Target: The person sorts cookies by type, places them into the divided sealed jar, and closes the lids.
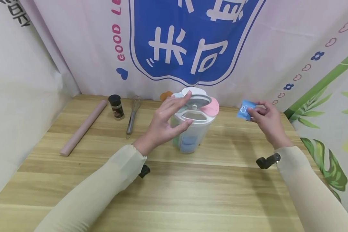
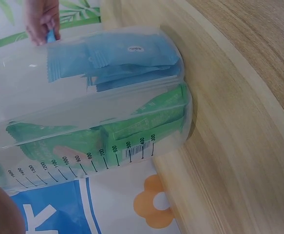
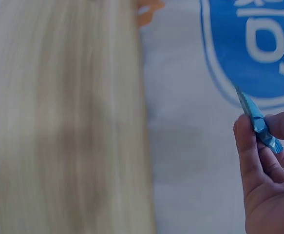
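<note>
A clear divided storage container (image 1: 203,130) with a pale top stands upright on the table. One grey-lined flap (image 1: 200,101) is raised above its opening. My left hand (image 1: 162,124) is at the container's left side, fingers extended near the flap and thumb by the opening's front rim; whether they touch is unclear. Out to the right, my right hand (image 1: 268,122) pinches a small blue sachet (image 1: 244,110) between thumb and fingers, apart from the container. In the left wrist view, blue sachets (image 2: 132,51) lie in one compartment and green packets (image 2: 149,114) in another.
To the left lie a pink rolling pin (image 1: 84,129) and a metal whisk (image 1: 131,117), with a black-capped jar (image 1: 116,107) between them. A printed cloth (image 1: 92,48) hangs along the wooden table's (image 1: 174,199) back edge.
</note>
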`<action>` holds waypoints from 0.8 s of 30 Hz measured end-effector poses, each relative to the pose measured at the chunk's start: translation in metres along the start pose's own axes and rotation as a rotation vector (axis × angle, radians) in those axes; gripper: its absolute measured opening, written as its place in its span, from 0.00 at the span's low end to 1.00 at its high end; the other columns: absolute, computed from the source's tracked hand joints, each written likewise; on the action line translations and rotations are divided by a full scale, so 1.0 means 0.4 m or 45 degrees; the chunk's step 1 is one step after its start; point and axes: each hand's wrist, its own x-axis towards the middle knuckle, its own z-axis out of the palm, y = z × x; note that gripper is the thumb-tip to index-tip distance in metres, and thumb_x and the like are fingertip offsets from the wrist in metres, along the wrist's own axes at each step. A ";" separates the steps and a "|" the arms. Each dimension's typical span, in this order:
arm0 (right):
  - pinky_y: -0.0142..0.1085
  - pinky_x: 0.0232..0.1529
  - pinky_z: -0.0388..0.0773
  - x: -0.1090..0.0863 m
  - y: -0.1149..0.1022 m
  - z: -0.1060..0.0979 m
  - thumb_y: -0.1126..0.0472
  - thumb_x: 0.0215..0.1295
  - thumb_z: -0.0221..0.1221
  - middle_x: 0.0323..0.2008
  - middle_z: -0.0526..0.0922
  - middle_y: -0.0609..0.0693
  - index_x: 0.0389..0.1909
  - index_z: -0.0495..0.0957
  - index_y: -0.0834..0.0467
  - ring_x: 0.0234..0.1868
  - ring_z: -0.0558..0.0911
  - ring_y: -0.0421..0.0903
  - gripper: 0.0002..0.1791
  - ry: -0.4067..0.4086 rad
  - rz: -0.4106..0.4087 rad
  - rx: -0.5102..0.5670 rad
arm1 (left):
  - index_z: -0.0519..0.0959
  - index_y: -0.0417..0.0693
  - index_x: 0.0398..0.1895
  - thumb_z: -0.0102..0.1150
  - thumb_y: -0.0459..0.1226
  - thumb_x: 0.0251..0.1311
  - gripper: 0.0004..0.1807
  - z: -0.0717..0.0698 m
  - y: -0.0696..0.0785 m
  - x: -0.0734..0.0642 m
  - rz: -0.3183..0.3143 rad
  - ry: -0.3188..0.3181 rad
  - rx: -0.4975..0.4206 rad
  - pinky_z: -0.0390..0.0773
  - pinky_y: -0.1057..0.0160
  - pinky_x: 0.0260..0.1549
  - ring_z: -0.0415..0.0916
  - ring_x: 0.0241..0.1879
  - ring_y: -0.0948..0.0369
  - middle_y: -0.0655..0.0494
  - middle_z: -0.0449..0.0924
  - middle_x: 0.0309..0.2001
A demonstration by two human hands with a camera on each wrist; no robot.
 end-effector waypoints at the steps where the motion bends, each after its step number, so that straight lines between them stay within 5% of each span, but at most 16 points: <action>1: 0.23 0.41 0.87 -0.005 -0.012 0.006 0.61 0.75 0.62 0.32 0.85 0.35 0.58 0.70 0.52 0.36 0.85 0.31 0.16 -0.004 -0.009 0.061 | 0.69 0.44 0.77 0.72 0.38 0.61 0.40 0.000 0.000 0.000 0.001 0.001 0.001 0.57 0.50 0.84 0.74 0.71 0.52 0.47 0.80 0.68; 5: 0.24 0.39 0.87 -0.024 -0.054 0.030 0.63 0.73 0.64 0.31 0.88 0.38 0.54 0.71 0.50 0.36 0.86 0.33 0.15 -0.034 -0.052 0.258 | 0.69 0.44 0.77 0.72 0.38 0.61 0.40 -0.002 0.001 -0.002 0.001 0.002 0.004 0.56 0.50 0.84 0.74 0.71 0.52 0.47 0.81 0.68; 15: 0.27 0.44 0.89 -0.058 -0.143 0.082 0.68 0.72 0.64 0.31 0.88 0.44 0.54 0.73 0.55 0.36 0.88 0.37 0.15 -0.074 -0.229 0.473 | 0.69 0.44 0.77 0.72 0.37 0.61 0.40 -0.002 0.001 -0.003 0.012 0.008 -0.001 0.58 0.52 0.84 0.75 0.70 0.52 0.47 0.81 0.68; 24: 0.31 0.44 0.90 -0.107 -0.219 0.125 0.70 0.71 0.64 0.37 0.86 0.49 0.51 0.76 0.58 0.37 0.88 0.39 0.12 -0.074 -0.386 0.479 | 0.69 0.43 0.76 0.72 0.38 0.61 0.40 0.000 0.002 0.001 0.021 0.015 0.002 0.59 0.52 0.83 0.76 0.69 0.51 0.47 0.82 0.67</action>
